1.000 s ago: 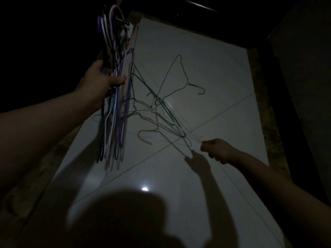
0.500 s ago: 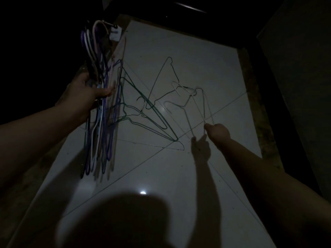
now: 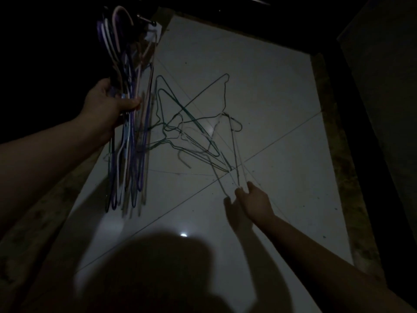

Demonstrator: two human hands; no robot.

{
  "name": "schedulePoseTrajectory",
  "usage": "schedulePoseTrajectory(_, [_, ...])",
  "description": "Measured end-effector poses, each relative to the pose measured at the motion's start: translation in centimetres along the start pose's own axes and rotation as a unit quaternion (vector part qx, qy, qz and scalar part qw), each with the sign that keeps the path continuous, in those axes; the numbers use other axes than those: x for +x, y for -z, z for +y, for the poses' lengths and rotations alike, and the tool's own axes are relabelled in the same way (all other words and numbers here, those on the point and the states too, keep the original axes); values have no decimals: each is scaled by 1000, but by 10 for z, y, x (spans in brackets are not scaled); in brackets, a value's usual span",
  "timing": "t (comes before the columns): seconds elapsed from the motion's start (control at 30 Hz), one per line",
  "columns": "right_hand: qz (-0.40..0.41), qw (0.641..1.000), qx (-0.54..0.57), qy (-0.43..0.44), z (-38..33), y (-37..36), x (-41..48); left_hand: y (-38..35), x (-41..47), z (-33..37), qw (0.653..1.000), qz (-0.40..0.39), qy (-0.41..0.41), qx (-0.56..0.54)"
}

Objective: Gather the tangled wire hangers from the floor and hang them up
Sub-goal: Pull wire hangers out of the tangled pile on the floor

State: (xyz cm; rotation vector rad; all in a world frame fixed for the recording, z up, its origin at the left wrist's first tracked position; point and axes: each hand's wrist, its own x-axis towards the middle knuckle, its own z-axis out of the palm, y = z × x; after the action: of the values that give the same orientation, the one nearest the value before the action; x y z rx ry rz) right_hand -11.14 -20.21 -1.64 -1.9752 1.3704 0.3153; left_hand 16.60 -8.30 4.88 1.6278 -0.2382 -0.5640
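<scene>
A dim view looks down on a white tiled floor [image 3: 270, 86] with dark borders to the left and right. On the left, the left hand [image 3: 108, 102] is raised above the floor and grips a bundle of purple, white, pink and blue wire hangers [image 3: 128, 154]. Their hooks are gathered at the far top, and their long bodies hang down towards the near side.

In the middle of the floor lies a tangle of thin green wire hangers [image 3: 191, 123], overlapping one another at crossed angles. To its near right, the right hand [image 3: 255, 199] reaches low to the floor. Its fingertips pinch the near end of a pale thin wire hanger [image 3: 234, 150], which stretches away into the tangle.

The person's dark rounded shadow [image 3: 144, 272] falls across the near floor, with a small bright light reflection [image 3: 183, 234] at its far edge.
</scene>
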Motion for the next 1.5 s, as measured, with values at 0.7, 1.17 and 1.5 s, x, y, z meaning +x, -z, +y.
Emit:
schedulePoseTrajectory(0.7, [84,976,188,65,15,-6,-48,8,-3,12,1000,4,-21,19])
schedulePoseTrajectory(1.17, [40,929,346,120,-70,-16,-15,-3,-12,5,999,-36,-27,-10])
schedulePoseTrajectory(1.5, [-10,913,382,140,-99,-26,-1,-30,-16,-7,995,-40,6,-92])
